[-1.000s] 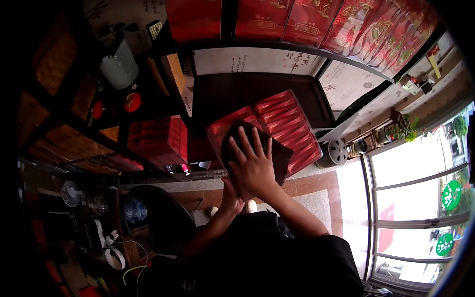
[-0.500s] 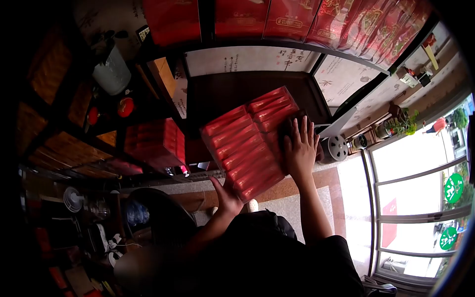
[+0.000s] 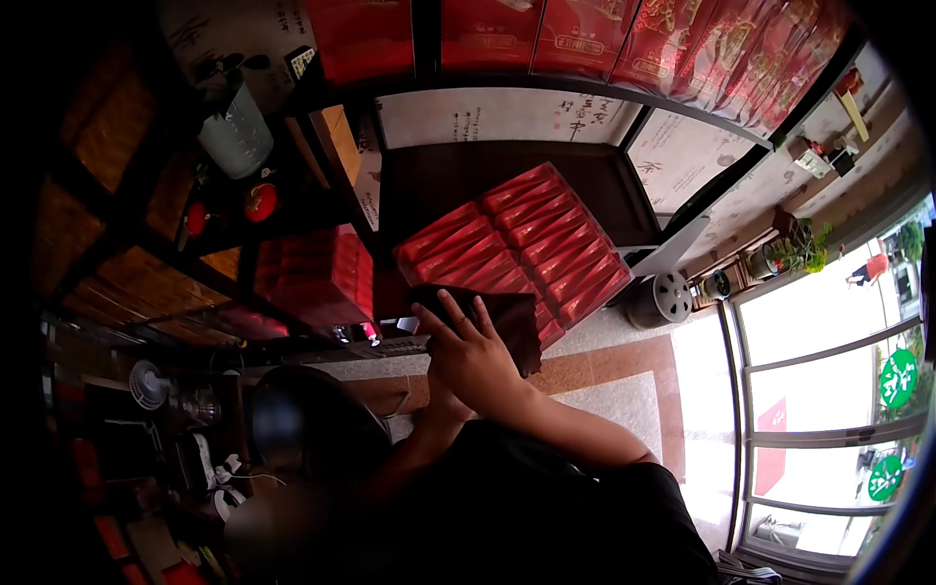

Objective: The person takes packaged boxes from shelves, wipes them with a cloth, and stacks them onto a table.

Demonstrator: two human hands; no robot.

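The left hand, its grip undeterminable, is being overlapped by the spread-fingered right hand. A dark cloth is being pressed by the latter onto the box of red packets before the dark shelf.

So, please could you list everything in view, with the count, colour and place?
box: 1, clear, centre
packets: many, red, inside the box
cloth: 1, dark brown, over the box's near end
stack: 1, red, left of the box
packages: several, red, along the top
shelves: several, dark, centre and left
container: 1, grey, upper left
fan: 1, white, lower left
signs: 2, green, far right
plants: count unclear, green, right
right hand: 1, bare, on the cloth
left hand: 1, bare, partly hidden by right hand
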